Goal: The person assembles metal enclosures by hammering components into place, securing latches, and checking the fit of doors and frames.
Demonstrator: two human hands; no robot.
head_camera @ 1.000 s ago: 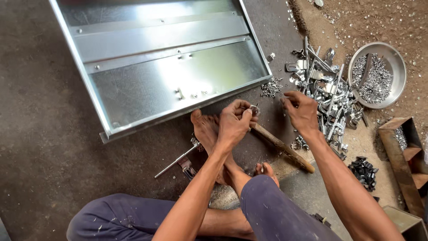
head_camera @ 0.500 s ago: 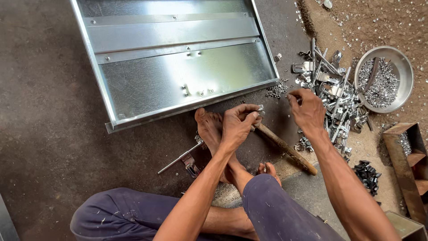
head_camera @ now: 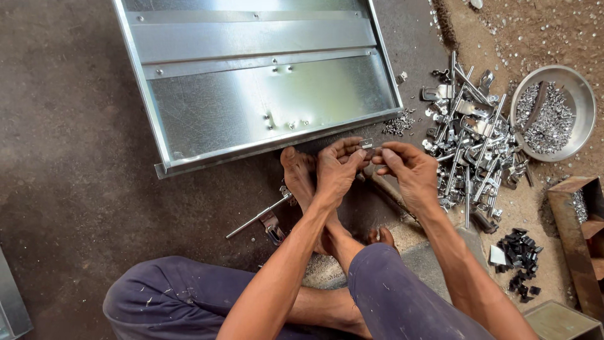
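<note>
Clip (head_camera: 367, 143) — a small bright metal piece — sits just above the middle of the frame, pinched between the fingertips of both hands. The left hand (head_camera: 336, 169) closes thumb and forefinger on its left side; the right hand (head_camera: 408, 169) nips its right end with fingers curled in. Both hover over a bare foot (head_camera: 299, 176) planted against the lower edge of the tray (head_camera: 264, 101), a big sheet-metal panel filling the upper left of the frame.

By its look the clip is light, stiff and thin — likely sharp along cut edges and slick on its plated faces, so a fingertip pinch on the flat sides, not the edges, should hold best. Being so small, it would drop easily if either pinch slackened.

Right of the hands lies a heap of brackets (head_camera: 469, 135), and at the upper right a bowl (head_camera: 582, 104) of small fasteners. A rod (head_camera: 258, 217) lies on the floor (head_camera: 75, 157) left of the foot, and black bits (head_camera: 519, 261) sit at the lower right.
</note>
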